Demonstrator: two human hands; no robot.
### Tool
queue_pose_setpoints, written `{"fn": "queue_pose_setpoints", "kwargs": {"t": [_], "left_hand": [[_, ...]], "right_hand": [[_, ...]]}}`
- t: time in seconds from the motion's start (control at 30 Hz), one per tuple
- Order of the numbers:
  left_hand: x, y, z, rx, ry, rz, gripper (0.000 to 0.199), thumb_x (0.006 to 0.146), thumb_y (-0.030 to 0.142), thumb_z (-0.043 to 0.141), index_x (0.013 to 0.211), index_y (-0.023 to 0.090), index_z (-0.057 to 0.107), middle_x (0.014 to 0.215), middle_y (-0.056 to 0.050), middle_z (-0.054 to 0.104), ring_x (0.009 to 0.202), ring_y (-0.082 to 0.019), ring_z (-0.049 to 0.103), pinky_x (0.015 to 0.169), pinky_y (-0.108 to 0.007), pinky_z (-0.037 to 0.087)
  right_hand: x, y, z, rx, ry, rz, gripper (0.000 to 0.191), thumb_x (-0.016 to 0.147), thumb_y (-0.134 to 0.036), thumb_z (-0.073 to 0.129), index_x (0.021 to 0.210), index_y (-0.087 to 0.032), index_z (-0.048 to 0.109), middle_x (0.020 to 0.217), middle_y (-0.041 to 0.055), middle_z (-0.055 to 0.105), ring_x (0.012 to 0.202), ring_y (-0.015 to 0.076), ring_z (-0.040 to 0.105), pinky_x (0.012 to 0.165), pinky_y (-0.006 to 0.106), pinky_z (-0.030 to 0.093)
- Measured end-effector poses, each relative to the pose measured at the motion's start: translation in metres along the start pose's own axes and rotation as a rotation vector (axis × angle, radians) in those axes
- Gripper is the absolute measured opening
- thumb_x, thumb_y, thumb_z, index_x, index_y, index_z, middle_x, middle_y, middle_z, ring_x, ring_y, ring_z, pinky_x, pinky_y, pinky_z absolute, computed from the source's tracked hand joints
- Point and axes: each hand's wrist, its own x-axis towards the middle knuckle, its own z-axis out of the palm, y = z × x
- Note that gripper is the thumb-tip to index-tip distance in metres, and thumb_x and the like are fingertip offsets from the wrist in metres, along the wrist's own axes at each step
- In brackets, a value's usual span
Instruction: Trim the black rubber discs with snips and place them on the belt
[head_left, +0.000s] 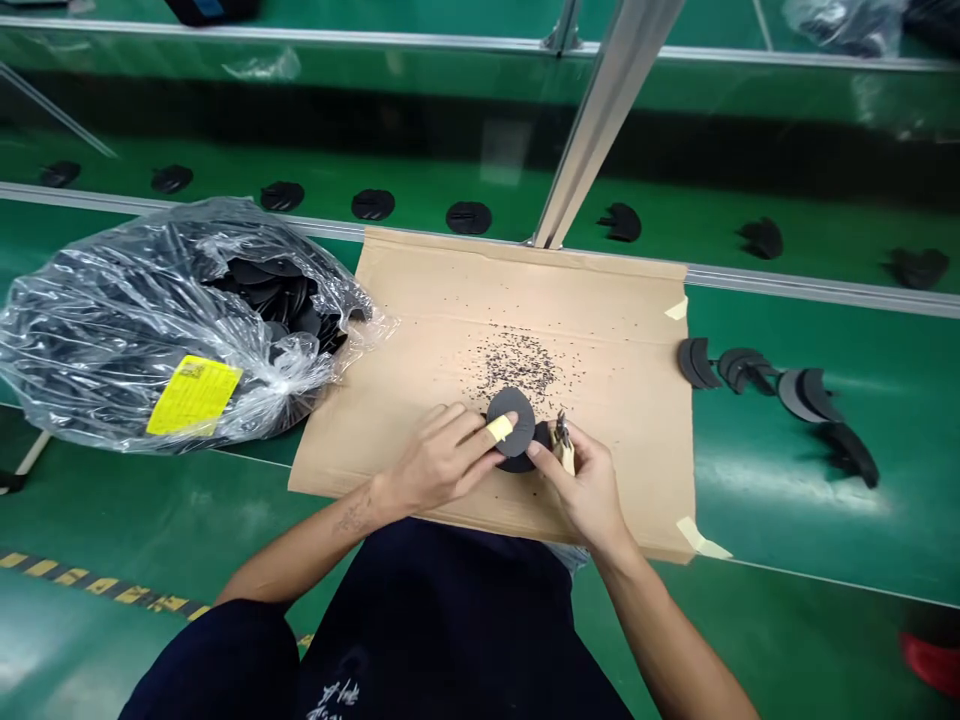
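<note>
The left hand point(439, 462) is holding a round black disc point(511, 422) over a flattened brown cardboard sheet point(622, 480), its fingers point(457, 440) pressed together, one tape-wrapped tip lying on the disc. The right hand point(583, 485) is pinching a small tape-wrapped metal tool point(562, 442) just beside the disc, near scattered black crumbs point(517, 365).

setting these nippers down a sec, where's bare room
Bare cardboard lies right of the right hand, up to the taped edge, and another patch sits between the plastic bag and the left hand. It's crowded mid-sheet, where black specks scatter above the black disc and small nippers. Green belt shows below the black pieces right of the sheet.
</note>
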Motion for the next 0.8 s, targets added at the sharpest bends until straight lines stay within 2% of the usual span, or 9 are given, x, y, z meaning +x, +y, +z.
{"fn": "queue_pose_setpoints", "kwargs": {"t": [0.07,0.13,0.2,0.3,0.37,0.43,0.57,0.7,0.8], "left_hand": [[-0.004,0.000,-0.001,-0.070,-0.024,-0.011,0.041,0.101,0.042,0.053,0.126,0.011,0.060,0.082,-0.006,0.060,0.072,-0.018,0.052,0.064,-0.031,0.041],[-0.007,-0.003,-0.003,-0.115,0.004,-0.050,0.030,0.101,0.038,0.054,0.116,0.014,0.064,0.081,-0.005,0.059,0.073,-0.018,0.052,0.065,-0.031,0.043],[-0.006,-0.007,-0.006,-0.152,0.012,-0.117,0.020,0.099,0.030,0.057,0.111,0.016,0.065,0.093,-0.008,0.063,0.082,-0.019,0.057,0.072,-0.032,0.048],[0.000,-0.011,-0.007,-0.226,-0.042,-0.199,0.031,0.096,0.033,0.063,0.120,0.014,0.060,0.114,-0.014,0.066,0.101,-0.024,0.062,0.087,-0.038,0.053],[0.002,-0.012,-0.007,-0.263,-0.035,-0.221,0.034,0.095,0.036,0.065,0.120,0.015,0.060,0.104,-0.012,0.070,0.095,-0.024,0.064,0.084,-0.038,0.054],[0.001,-0.011,-0.007,-0.283,0.024,-0.231,0.027,0.095,0.034,0.066,0.115,0.017,0.063,0.094,-0.008,0.072,0.088,-0.022,0.066,0.080,-0.036,0.055],[-0.002,-0.008,-0.009,-0.379,0.124,-0.273,0.020,0.095,0.025,0.066,0.113,0.017,0.066,0.099,-0.008,0.075,0.090,-0.018,0.070,0.082,-0.033,0.058],[0.001,-0.010,-0.010,-0.467,0.106,-0.229,0.025,0.095,0.025,0.066,0.119,0.017,0.064,0.098,-0.007,0.075,0.085,-0.015,0.072,0.078,-0.027,0.061],[0.006,-0.012,-0.009,-0.461,0.044,-0.148,0.024,0.097,0.021,0.062,0.120,0.017,0.065,0.103,-0.009,0.073,0.093,-0.017,0.071,0.083,-0.029,0.061]], "right_hand": [[0.000,-0.001,0.000,-0.006,-0.013,-0.008,0.040,0.083,-0.050,0.072,0.068,-0.022,0.048,0.064,-0.0053,0.037,0.060,0.0115,0.033,0.056,0.026,0.033],[0.000,-0.002,0.001,-0.027,-0.041,-0.003,0.040,0.083,-0.049,0.072,0.067,-0.022,0.047,0.063,-0.0056,0.036,0.059,0.0115,0.033,0.055,0.026,0.032],[-0.001,-0.003,0.003,-0.046,-0.079,0.004,0.038,0.084,-0.048,0.071,0.069,-0.022,0.049,0.063,-0.0052,0.039,0.059,0.0119,0.035,0.056,0.026,0.033],[-0.002,-0.003,0.006,-0.055,-0.111,-0.005,0.034,0.086,-0.047,0.069,0.070,-0.022,0.051,0.064,-0.0047,0.041,0.061,0.0122,0.037,0.057,0.026,0.034],[-0.002,-0.003,0.007,-0.068,-0.104,-0.018,0.033,0.086,-0.044,0.067,0.070,-0.022,0.050,0.064,-0.0049,0.040,0.060,0.0121,0.037,0.057,0.026,0.033],[-0.002,-0.002,0.006,-0.091,-0.087,-0.029,0.031,0.087,-0.042,0.066,0.071,-0.022,0.049,0.063,-0.0054,0.039,0.059,0.0118,0.035,0.056,0.026,0.033],[-0.001,0.000,0.003,-0.124,-0.073,-0.042,0.029,0.087,-0.040,0.066,0.071,-0.023,0.049,0.062,-0.0052,0.038,0.058,0.0122,0.034,0.056,0.027,0.033],[0.000,0.000,0.002,-0.117,-0.106,-0.040,0.027,0.087,-0.041,0.066,0.073,-0.022,0.052,0.064,-0.0035,0.043,0.062,0.0137,0.039,0.058,0.027,0.036],[0.000,-0.002,0.003,-0.097,-0.146,-0.027,0.028,0.087,-0.044,0.067,0.076,-0.022,0.056,0.066,-0.0031,0.045,0.063,0.0141,0.041,0.059,0.027,0.038]]}}
